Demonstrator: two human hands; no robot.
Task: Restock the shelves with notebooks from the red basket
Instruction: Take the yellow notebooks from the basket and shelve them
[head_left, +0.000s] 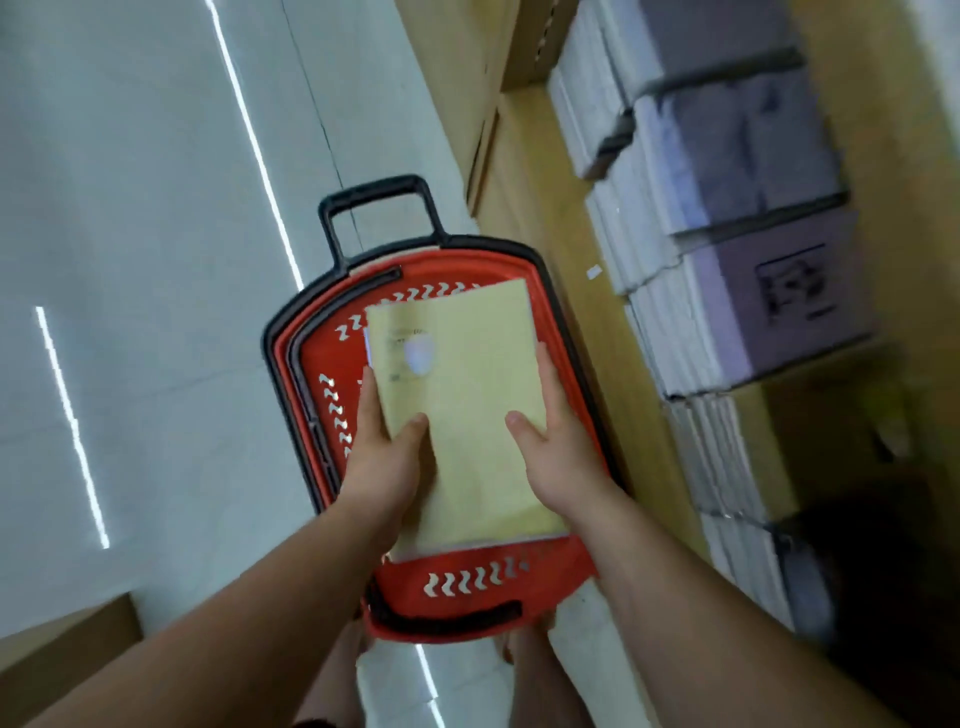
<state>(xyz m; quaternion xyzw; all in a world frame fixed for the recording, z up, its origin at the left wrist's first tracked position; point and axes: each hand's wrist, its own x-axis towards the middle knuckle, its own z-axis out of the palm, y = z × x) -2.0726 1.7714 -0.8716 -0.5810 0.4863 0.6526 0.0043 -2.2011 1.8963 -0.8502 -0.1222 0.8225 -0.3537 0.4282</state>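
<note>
Blurry shelf (545, 208); basket (467, 577) mostly under notebooks (467, 405)

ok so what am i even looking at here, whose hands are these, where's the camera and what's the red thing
There is no machine here. A person wears one camera on the head, and it looks down at their own two bare hands. The left hand and the right hand grip a tan notebook by its sides, with the thumbs on the cover. I cannot tell whether it is one notebook or a thin stack. Right below it is the red basket with a black handle, standing on the pale floor. To the right is a wooden shelf that holds strapped bundles of purple notebooks.
</note>
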